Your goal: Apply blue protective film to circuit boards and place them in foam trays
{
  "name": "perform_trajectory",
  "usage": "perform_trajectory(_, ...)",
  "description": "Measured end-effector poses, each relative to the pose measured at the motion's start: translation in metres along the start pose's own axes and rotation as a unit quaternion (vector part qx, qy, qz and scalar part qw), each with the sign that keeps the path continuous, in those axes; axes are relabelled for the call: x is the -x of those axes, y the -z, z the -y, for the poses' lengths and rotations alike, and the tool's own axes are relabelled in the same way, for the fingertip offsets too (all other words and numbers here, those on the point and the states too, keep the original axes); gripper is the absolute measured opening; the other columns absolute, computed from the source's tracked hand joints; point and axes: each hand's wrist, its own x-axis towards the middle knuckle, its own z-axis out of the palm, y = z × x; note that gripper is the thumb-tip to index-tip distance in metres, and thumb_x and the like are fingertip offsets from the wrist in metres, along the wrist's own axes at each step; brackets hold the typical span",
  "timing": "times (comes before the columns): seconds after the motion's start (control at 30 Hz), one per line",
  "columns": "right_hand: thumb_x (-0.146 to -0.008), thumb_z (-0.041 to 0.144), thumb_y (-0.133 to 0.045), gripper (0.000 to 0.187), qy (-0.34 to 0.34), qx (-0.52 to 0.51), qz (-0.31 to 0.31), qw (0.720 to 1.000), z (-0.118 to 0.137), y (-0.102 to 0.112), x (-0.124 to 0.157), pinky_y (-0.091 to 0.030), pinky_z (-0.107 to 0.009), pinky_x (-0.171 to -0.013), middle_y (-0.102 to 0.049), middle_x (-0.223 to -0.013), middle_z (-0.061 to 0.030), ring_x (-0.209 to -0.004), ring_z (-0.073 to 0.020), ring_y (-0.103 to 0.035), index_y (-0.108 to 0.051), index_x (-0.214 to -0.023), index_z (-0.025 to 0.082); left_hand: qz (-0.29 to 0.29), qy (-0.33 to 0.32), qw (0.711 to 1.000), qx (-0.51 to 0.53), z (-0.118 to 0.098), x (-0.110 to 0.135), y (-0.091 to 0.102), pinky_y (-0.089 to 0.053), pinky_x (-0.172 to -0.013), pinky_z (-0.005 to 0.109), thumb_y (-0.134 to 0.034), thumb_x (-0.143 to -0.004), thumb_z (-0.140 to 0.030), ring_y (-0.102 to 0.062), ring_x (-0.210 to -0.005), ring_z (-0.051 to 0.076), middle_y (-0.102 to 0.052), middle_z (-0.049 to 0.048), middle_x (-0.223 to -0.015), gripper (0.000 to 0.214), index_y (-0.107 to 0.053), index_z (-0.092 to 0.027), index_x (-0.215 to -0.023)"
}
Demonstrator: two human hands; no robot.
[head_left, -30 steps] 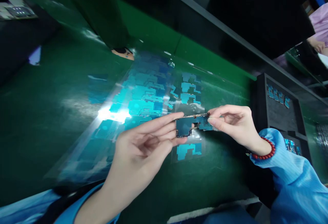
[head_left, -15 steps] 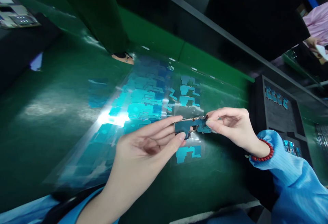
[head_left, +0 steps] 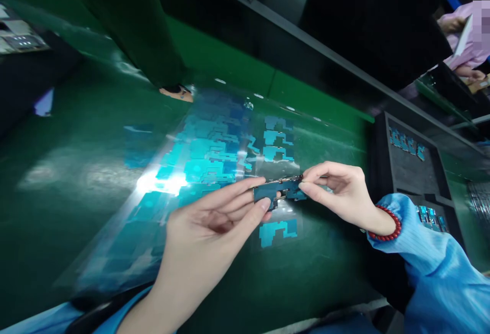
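Note:
A small dark circuit board (head_left: pixel 267 191) with blue film on its face is held up between both hands, tilted on edge. My left hand (head_left: pixel 214 227) grips its left end, the thumb on the face and the fingers behind. At the board's right end, the thumb and forefinger of my right hand (head_left: pixel 337 186) pinch its corner. Beneath, a clear sheet bears blue film cut-outs (head_left: pixel 277 153) in the same notched outline. One more blue cut-out (head_left: pixel 277 232) lies on it just below the board.
Wide clear sheets of blue cut-outs (head_left: pixel 206 153) cover the green mat (head_left: pixel 325 283) on the left. A black foam tray (head_left: pixel 415 171) with several small boards stands at right. White-and-grey parts (head_left: pixel 21 38) sit far left. A person in pink (head_left: pixel 480 33) works at top right.
The whole view has shifted slightly, so hands and board appear a little further left. Both hands keep their hold on the board. The person in pink has moved their hands.

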Motion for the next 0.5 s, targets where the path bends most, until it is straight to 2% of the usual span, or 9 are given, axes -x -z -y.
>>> perform_trajectory(0.2, -0.084, 0.024, -0.069, 0.009, 0.082, 0.091, 0.0, 0.992, 0.0013, 0.0008, -0.0012, -0.054, -0.025, -0.069, -0.069, -0.074, -0.0005, -0.068, -0.0118, -0.063, -0.066, -0.078, 0.018, 0.021, -0.015, 0.999, 0.042, 0.0038, -0.0025, -0.0006, -0.064, -0.066, 0.02, -0.083, -0.067, -0.029, -0.075, -0.069, 0.02, -0.078, 0.0022, -0.086, 0.023, -0.076, -0.021, -0.088)
perform_trajectory(0.37, -0.084, 0.022, -0.069, 0.008, 0.089, 0.087, -0.001, 0.992, 0.0033, -0.0002, -0.002, -0.053, -0.025, -0.068, -0.068, -0.072, -0.0001, -0.068, -0.0121, -0.063, -0.065, -0.078, 0.018, -0.011, -0.022, 0.998, 0.061, 0.0031, -0.0001, -0.0041, -0.062, -0.063, 0.015, -0.084, -0.065, -0.029, -0.074, -0.064, 0.016, -0.078, -0.0022, -0.081, 0.021, -0.076, -0.025, -0.084)
perform_trajectory(0.43, -0.084, 0.022, -0.069, 0.009, 0.086, 0.089, -0.004, 0.992, 0.0034, -0.0007, -0.0017, -0.053, -0.026, -0.067, -0.068, -0.071, -0.0001, -0.066, -0.0122, -0.062, -0.064, -0.077, 0.018, -0.006, -0.028, 0.999, 0.034, 0.0045, -0.0005, -0.0027, -0.062, -0.067, 0.016, -0.084, -0.066, -0.031, -0.075, -0.069, 0.018, -0.078, -0.001, -0.083, 0.019, -0.077, -0.025, -0.083)
perform_trajectory(0.5, -0.083, 0.023, -0.07, 0.01, 0.082, 0.095, -0.011, 0.992, 0.0033, -0.0009, -0.0015, -0.052, -0.026, -0.066, -0.067, -0.07, 0.0003, -0.065, -0.0118, -0.061, -0.064, -0.076, 0.018, 0.004, -0.044, 0.999, -0.007, 0.0068, -0.0017, -0.0002, -0.062, -0.072, 0.019, -0.083, -0.066, -0.033, -0.075, -0.078, 0.021, -0.078, 0.0012, -0.091, 0.013, -0.077, -0.024, -0.073)
